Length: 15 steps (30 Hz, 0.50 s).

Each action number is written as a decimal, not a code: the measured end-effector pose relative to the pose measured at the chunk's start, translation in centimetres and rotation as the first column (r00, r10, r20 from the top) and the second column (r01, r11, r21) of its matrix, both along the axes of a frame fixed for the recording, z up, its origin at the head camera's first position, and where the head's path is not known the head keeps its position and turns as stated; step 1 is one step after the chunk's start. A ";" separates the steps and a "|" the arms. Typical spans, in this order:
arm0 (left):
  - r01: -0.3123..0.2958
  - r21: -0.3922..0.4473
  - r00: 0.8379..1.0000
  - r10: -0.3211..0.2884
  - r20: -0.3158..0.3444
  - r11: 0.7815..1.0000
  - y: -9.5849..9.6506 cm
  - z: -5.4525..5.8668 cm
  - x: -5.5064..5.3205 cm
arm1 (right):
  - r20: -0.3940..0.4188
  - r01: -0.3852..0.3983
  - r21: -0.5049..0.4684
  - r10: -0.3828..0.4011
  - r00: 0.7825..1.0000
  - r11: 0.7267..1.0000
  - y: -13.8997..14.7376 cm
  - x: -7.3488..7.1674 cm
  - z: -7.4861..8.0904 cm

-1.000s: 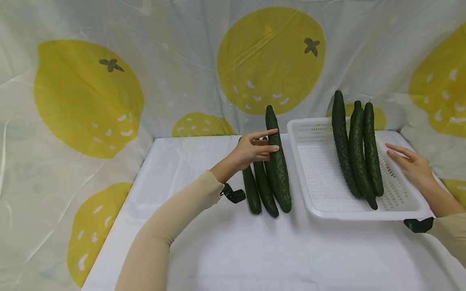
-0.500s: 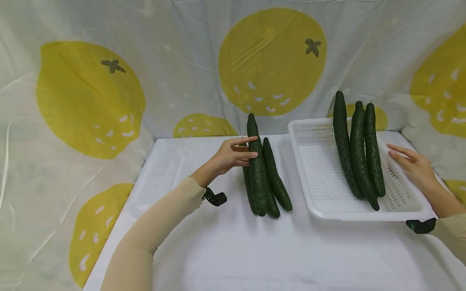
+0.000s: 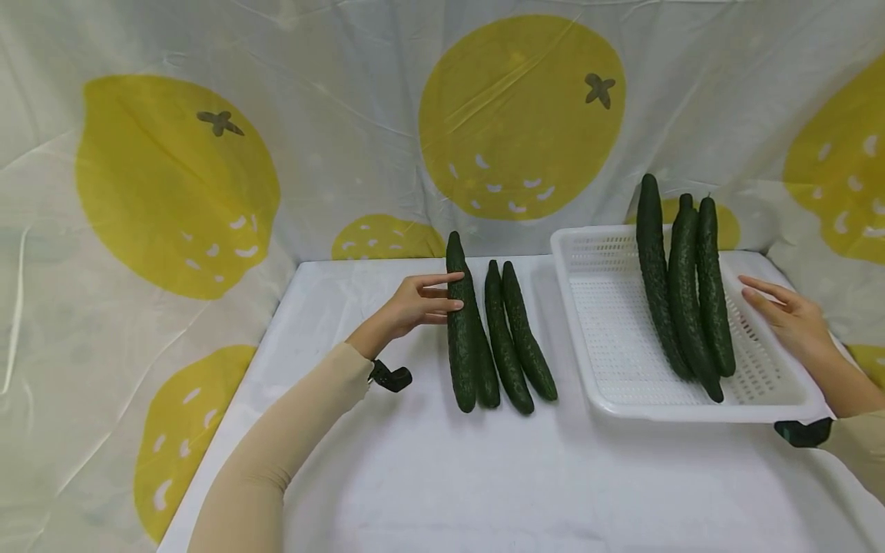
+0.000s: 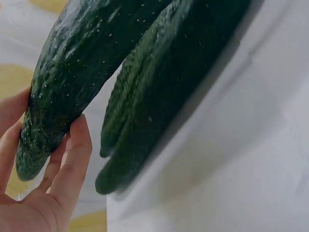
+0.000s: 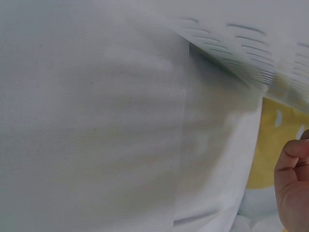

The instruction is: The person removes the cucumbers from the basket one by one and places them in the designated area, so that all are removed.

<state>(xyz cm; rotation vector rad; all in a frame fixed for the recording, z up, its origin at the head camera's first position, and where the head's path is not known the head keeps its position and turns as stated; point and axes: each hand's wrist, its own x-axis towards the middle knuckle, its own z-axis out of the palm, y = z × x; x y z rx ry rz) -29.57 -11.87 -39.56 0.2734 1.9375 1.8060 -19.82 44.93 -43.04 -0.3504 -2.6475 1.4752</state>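
Observation:
With thumb and fingers my left hand (image 3: pixel 415 305) pinches the upper part of a dark green cucumber (image 3: pixel 461 353). In the left wrist view this cucumber (image 4: pixel 79 63) stands apart at its end from two others (image 4: pixel 159 101). Three more cucumbers lie to its right on the white table; the nearest (image 3: pixel 487 372) is partly hidden behind it, then come a middle one (image 3: pixel 508 349) and a right one (image 3: pixel 531 338). Beside the right rim of a white plastic basket (image 3: pixel 584 346) is my right hand (image 3: pixel 791 319), fingers loosely bent and holding nothing; contact with the rim cannot be told.
Inside the basket three cucumbers (image 3: pixel 684 299) lean side by side, their tops above the back rim. A white cloth with yellow fruit prints (image 3: pixel 522 115) hangs behind the table (image 3: pixel 442 476) and along the left side. Dark wrist cameras (image 3: pixel 392 378) sit on both wrists.
My left hand has carried its cucumber leftward and lowered it, from over the right of the group to the group's left end. The right hand and the basket stay in place.

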 end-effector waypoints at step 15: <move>0.036 -0.107 0.999 -0.033 0.034 0.994 -2.8 -2.2 -1.3 | -0.020 0.005 -0.044 -0.006 1.000 0.999 0.2 -0.2 -0.1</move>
